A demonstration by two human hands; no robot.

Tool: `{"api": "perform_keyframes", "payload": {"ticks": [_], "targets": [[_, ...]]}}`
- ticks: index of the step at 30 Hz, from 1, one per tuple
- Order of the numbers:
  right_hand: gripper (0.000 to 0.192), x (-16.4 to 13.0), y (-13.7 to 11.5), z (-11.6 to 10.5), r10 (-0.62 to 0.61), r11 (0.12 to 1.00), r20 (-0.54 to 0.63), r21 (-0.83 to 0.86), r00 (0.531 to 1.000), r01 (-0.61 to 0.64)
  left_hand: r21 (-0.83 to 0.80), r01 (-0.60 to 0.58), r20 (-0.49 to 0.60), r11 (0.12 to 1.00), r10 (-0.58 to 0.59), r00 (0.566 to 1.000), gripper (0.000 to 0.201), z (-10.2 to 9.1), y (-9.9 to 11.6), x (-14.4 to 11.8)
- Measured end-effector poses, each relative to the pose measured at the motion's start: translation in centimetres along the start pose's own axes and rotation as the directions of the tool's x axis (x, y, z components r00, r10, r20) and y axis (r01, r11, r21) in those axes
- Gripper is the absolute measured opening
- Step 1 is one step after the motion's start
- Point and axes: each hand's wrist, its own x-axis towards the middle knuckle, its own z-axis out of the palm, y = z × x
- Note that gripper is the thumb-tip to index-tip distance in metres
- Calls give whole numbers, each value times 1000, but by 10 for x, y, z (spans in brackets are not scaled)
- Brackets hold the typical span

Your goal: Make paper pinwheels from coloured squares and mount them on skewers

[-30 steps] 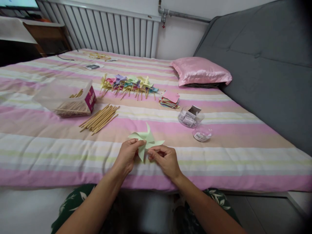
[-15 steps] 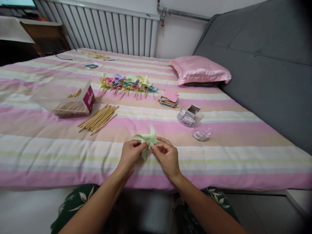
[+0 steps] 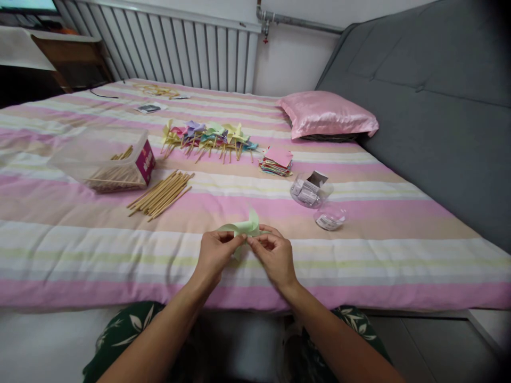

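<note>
Between my two hands is a pale green paper pinwheel (image 3: 244, 227), held just above the front part of the bed. My left hand (image 3: 215, 252) pinches its left side, the thumb near the centre. My right hand (image 3: 274, 258) grips it from the right, thumb and fingertips meeting close to the middle. Whether a pin or stick sits at the centre is hidden by my fingers. To the left of my hands lies a bundle of thin wooden sticks (image 3: 162, 196). Beyond, several finished pinwheels (image 3: 215, 133) in mixed colours rest on their sticks.
A clear plastic box (image 3: 107, 159) with more sticks stands at left. A stack of coloured paper (image 3: 276, 161) lies right of the pinwheels, near two small clear containers (image 3: 309, 191). A pink pillow (image 3: 327, 114) leans by the grey headboard (image 3: 431, 111). Striped bedding (image 3: 379, 271) lies underneath.
The pinwheel has tilted slightly between my fingers, its upper blade shifting a little right and its lower blade now mostly hidden. Both hands stay in nearly the same place.
</note>
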Motion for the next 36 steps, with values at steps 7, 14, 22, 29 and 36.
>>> {"api": "perform_keyframes", "payload": {"ticks": [7,14,22,29,36], "targets": [[23,4,1,-4,29,999,49,19,998,-30,40,-7,11,999,6,1000,26,-1,-2,2],[25,2,-1,-2,40,998,65,52,997,-44,8,-5,3,1000,5,1000,26,-1,0,1],[38,19,-10,-27,-123,970,-116,-222,986,95,-42,-22,-134,999,16,991,24,-12,5,11],[35,54,-7,-94,-256,539,-359,-824,898,-176,-20,-57,-139,998,54,989,18,-17,3,15],[31,64,9,-113,106,194,-306,-927,946,-322,-33,-55,-143,998,49,988,18,-19,3,15]]}}
